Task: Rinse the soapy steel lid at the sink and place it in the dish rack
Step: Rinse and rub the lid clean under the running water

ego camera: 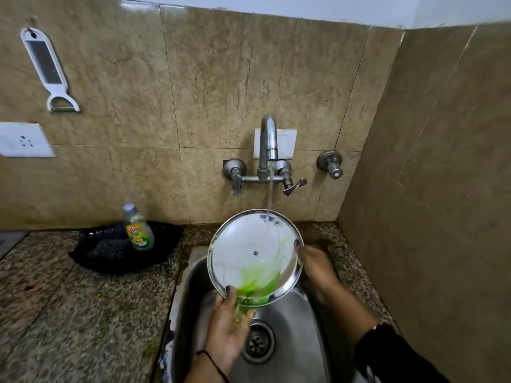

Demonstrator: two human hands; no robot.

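Lid: I see it tilted under tap stream, green soap at bottom.
L hand: grips lower rim.
R hand: grips right rim.
Sink: below lid.

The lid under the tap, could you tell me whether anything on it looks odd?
Yes: green soap is smeared over the lower part of the lid, by the left hand. The water lands on its upper edge.

My left hand is low and near with its thumb up and fingers curled, and my right hand reaches farther, thumb bent in.
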